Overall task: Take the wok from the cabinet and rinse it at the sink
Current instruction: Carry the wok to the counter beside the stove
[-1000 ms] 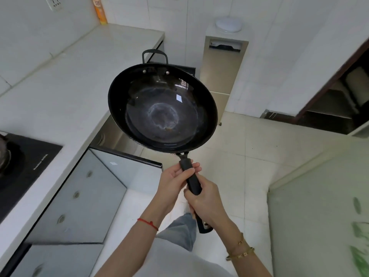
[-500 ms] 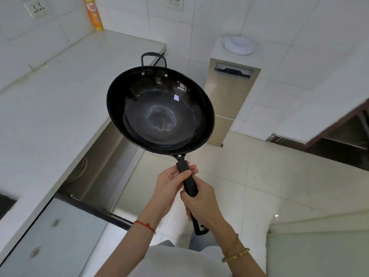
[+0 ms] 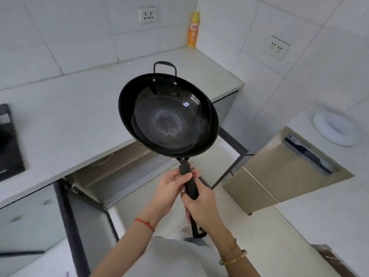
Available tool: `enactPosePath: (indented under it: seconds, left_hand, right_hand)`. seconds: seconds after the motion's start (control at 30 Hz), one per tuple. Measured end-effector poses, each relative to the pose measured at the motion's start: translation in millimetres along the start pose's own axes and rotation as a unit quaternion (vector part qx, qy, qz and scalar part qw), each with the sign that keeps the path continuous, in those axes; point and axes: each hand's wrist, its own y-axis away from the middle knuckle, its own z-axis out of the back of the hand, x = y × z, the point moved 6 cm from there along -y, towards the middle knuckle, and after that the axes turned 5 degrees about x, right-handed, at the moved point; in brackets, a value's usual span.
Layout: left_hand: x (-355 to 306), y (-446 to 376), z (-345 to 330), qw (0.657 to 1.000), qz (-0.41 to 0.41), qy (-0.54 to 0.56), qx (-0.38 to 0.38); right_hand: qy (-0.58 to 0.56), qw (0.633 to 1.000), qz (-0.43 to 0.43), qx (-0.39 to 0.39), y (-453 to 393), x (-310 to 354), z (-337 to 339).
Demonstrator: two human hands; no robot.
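Wok [image 3: 168, 116]: rigid, likely heavy; long handle [image 3: 189, 181] clenched by left hand [image 3: 171, 186] and right hand [image 3: 201, 204].

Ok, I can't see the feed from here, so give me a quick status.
Left hand and right hand both gripping the handle. Wok out, held up over the counter edge. Cabinet door open below. No sink in view.

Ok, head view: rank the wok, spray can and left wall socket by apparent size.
1. wok, though it is nearest the camera.
2. spray can.
3. left socket, close to the can, so that order is unsure.
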Motion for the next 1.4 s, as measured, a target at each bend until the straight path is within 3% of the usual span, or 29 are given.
enactPosePath:
  seconds: [0.23,0.53,0.93,1.4]
  left_hand:
    - [-45.2,-64.5,35.2,0.99,-0.069,0.059,-0.104]
    - [-109.1,-104.5,142.7,0.971,-0.103,0.087,-0.199]
    - [-205.0,-133.1,318.9,0.953,-0.096,0.118,-0.263]
    - [-223.0,-139.0,410.4,0.95,-0.04,0.15,-0.272]
  right_hand:
    - [-0.006,0.992,0.027,0.126,-100.9,38.7,-1.9]
    - [-0.017,0.973,0.022,0.231,-208.1,83.5,-90.0]
    - [-0.008,0.962,0.022,0.271,-329.6,144.9,-255.8]
    - [0.042,0.959,0.021,0.278,-369.0,158.6,-339.5]
